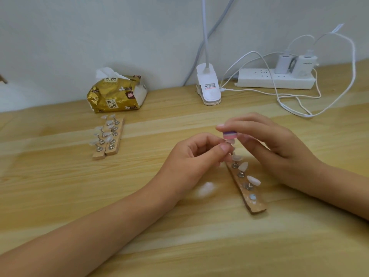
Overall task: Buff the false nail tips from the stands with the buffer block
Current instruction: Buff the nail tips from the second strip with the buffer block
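- Above the right wooden stand [256,206], the right hand [273,140] pinches the striped buffer block [230,135] onto a false nail tip [230,142], which the left hand [191,154] pinches.
- The tip looks light, thin and slippery, and will likely flex; best held by its edges.
- Two more stands [111,150] sit far left.

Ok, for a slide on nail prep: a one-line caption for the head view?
Right hand holds a buffer block on a false nail tip pinched by the left hand, above a wooden stand.

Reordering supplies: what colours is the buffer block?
The buffer block is banded purple, white and pink; the head view shows it.
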Demonstrator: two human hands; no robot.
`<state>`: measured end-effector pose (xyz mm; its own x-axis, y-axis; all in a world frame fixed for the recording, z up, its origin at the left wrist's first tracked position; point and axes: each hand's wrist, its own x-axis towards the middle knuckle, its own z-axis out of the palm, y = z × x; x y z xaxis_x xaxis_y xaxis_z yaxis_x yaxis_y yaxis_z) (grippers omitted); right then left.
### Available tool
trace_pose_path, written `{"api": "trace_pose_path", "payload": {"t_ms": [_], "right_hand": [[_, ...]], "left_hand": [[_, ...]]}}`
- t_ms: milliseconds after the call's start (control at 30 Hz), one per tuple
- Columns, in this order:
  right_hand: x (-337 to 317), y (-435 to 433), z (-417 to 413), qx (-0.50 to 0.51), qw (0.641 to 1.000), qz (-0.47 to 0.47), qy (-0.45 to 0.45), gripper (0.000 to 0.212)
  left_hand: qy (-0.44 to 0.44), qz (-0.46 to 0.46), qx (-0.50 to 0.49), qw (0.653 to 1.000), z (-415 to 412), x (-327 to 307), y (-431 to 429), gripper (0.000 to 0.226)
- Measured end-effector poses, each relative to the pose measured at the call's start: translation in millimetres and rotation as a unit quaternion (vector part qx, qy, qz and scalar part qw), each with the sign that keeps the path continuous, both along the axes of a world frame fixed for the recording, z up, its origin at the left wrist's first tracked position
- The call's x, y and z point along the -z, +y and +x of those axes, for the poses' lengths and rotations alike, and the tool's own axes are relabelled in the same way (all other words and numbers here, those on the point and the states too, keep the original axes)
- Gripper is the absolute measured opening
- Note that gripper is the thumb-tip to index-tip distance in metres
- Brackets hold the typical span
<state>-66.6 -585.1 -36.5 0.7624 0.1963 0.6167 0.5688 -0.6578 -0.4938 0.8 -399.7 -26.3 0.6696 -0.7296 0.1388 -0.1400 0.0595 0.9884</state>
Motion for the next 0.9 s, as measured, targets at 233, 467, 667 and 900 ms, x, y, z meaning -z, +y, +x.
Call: {"api": "trace_pose_path", "payload": {"t_ms": [233,467,667,900], "right_hand": [[1.4,0.9,-1.8,-0.006,0.998,-0.053,-0.03,0.044],[1.0,0.8,-1.1,0.001,0.999,-0.035,-0.014,0.037],[0.8,2.5,-2.8,-0.011,0.999,-0.03,-0.007,0.032],[0.3,4.1,-4.6,-0.006,0.999,-0.043,-0.026,0.033]], "left_hand": [[0.003,0.024,-0.028,0.999,2.4,0.1,-0.1,0.012],[0.008,0.033,-0.035,0.999,1.1,-1.9,-1.0,0.014],[0.005,0.037,-0.042,0.998,-0.6,-3.2,-1.0,0.024],[0.005,0.03,-0.045,0.999,-1.1,-3.6,-1.7,0.016]]}}
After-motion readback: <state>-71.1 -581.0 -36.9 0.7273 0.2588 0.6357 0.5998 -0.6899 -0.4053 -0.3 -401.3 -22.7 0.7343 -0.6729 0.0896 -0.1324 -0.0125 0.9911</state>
